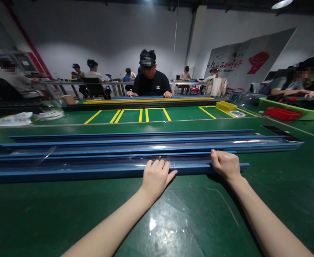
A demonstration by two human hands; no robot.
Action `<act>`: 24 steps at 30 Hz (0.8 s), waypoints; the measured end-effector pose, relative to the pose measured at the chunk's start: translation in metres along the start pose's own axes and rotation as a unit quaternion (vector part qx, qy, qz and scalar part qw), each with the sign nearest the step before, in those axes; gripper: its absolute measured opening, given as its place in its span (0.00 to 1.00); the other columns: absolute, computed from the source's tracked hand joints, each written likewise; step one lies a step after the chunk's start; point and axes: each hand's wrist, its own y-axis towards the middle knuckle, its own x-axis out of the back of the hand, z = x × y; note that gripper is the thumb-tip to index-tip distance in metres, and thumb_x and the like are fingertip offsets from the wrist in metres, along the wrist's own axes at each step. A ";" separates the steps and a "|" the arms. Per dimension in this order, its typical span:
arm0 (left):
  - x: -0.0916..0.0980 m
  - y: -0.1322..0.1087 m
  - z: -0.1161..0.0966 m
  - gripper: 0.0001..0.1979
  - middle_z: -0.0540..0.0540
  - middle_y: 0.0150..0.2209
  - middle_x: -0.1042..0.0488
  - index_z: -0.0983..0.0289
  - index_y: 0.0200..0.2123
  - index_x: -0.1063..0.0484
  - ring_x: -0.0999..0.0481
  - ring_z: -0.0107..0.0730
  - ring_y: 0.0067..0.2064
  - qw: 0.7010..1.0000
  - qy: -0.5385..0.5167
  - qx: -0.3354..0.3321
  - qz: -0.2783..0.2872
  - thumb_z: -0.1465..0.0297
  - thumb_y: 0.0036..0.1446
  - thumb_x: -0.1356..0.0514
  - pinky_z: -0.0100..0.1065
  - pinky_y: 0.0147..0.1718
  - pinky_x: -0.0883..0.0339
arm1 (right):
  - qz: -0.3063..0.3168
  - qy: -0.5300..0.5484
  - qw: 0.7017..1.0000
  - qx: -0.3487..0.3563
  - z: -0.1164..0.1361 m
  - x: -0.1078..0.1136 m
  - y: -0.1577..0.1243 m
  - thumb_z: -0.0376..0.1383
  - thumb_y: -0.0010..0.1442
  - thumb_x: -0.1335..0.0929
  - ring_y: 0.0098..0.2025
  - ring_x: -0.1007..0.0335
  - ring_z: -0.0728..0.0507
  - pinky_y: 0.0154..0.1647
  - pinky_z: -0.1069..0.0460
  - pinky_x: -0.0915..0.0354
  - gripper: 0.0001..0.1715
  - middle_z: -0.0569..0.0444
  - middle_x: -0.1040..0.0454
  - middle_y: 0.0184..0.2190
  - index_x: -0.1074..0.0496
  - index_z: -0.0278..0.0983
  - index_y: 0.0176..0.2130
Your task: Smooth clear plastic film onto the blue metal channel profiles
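Nearest me, a long blue channel [92, 175] with clear film [135, 157] in its trough lies across the green table. Over its near rim, right of the middle, my left hand [157, 175] is curled, fingertips inside the trough and thumb pointing right. My right hand [225, 165] makes a fist above the same channel close to its right end. Whatever that fist may hold is hidden by the fingers. Just behind lie a second blue channel [183, 145] and a third one [65, 137], roughly parallel to the first.
A dark phone-like slab [281, 132] lies beyond the second channel's right end. Farther back are yellow tape lines [116, 116], a yellow tray [225, 106], a red tray [282, 114] and a green bin [312, 115]. Across the table a person [151, 82] works at long strips [146, 101].
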 end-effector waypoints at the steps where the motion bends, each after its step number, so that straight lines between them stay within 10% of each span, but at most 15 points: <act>1: 0.000 0.000 0.000 0.14 0.52 0.26 0.31 0.64 0.28 0.33 0.32 0.32 0.30 1.000 0.000 -0.001 -0.001 0.59 0.55 0.49 0.34 0.30 0.48 | 0.007 0.001 1.000 -0.005 0.000 0.000 0.000 0.39 0.58 0.45 0.14 0.44 0.52 0.18 0.55 0.55 0.29 0.53 0.35 0.10 0.37 0.34 0.11; 24: 0.001 0.004 0.001 0.16 0.51 0.23 0.31 0.64 0.25 0.35 0.32 0.32 0.26 1.000 0.018 -0.003 0.022 0.57 0.54 0.49 0.33 0.26 0.50 | 0.103 0.008 0.991 -0.081 0.004 0.005 0.004 0.42 0.57 0.46 0.15 0.45 0.51 0.20 0.55 0.56 0.30 0.51 0.34 0.12 0.37 0.34 0.11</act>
